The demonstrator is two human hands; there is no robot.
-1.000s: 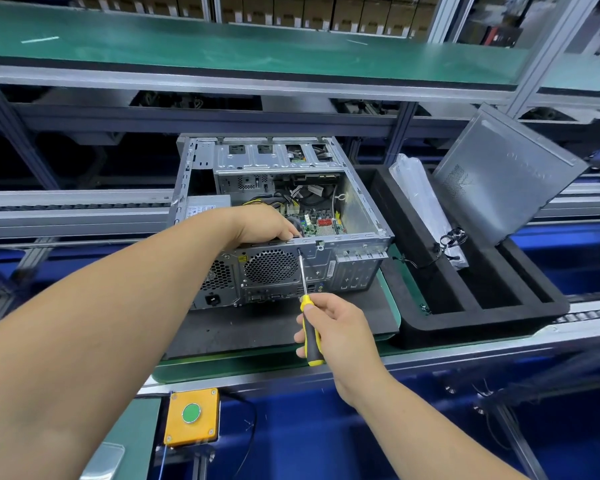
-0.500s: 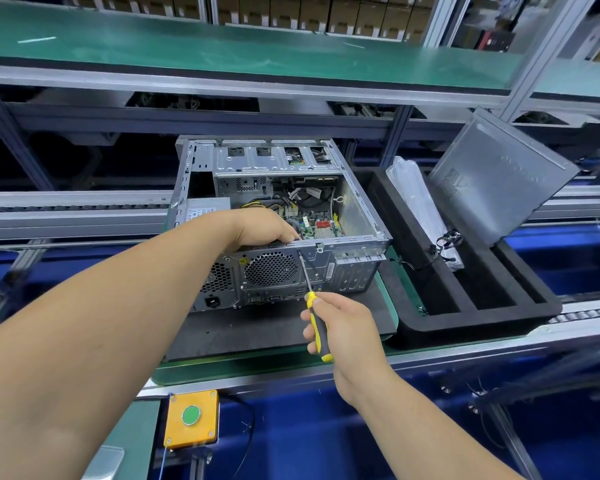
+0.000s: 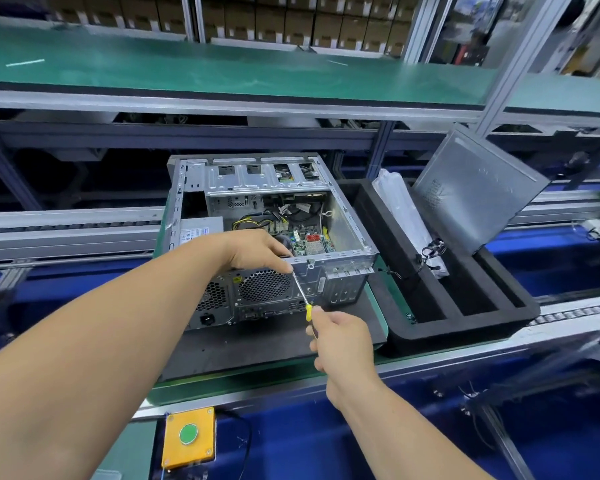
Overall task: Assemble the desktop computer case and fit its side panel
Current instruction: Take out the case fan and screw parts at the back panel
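Observation:
An open silver computer case (image 3: 347, 233) lies on its side on a dark mat (image 3: 243, 344), rear panel toward me, motherboard and cables showing inside. My left hand (image 3: 260, 252) rests on the case's near top edge, fingers curled over the rim, fingertips touching the screwdriver's tip. My right hand (image 3: 340, 341) grips a yellow-and-black screwdriver (image 3: 302, 294), its shaft slanting up-left to that rim above the rear fan grille. The grey side panel (image 3: 475, 192) leans upright in the black foam tray at the right.
The black foam tray (image 3: 465, 323) to the right of the case holds a plastic bag (image 3: 406, 216) and loose cables. A yellow box with a green button (image 3: 189, 434) sits below the bench edge. A green shelf (image 3: 222, 74) runs overhead.
My right hand has shifted slightly right and tilted the screwdriver, so its tip moved left along the rim to my left fingertips. The case stays still.

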